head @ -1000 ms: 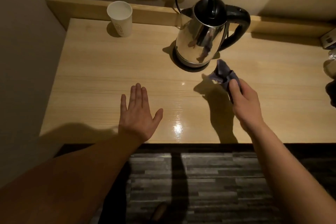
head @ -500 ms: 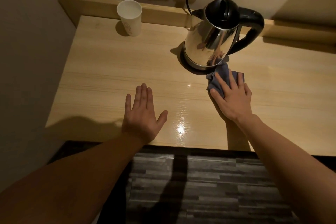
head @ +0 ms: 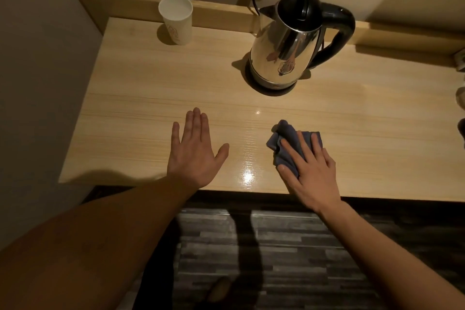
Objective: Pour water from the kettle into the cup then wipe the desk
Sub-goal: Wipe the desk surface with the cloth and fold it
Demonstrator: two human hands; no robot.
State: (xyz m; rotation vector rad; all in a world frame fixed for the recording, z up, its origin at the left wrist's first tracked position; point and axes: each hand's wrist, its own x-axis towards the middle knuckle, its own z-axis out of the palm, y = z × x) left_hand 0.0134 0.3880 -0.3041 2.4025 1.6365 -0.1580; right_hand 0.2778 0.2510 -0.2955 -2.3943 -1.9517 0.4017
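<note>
1. Right hand [head: 310, 171] has dragged the cloth [head: 289, 142] from beside the kettle [head: 284, 50] base down toward lower centre-right of frame; fingers [head: 292, 150] spread flat, pressing the cloth, not gripping it.
2. Left hand [head: 195, 148] unmoved, open palm-down on the worktop [head: 151, 98], holding nothing.
3. Cup [head: 176, 22] upright, upper left.
4. Pour looks done; wiping underway.

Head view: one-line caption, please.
Right hand presses cloth on desk; left hand flat; kettle, cup behind.
</note>
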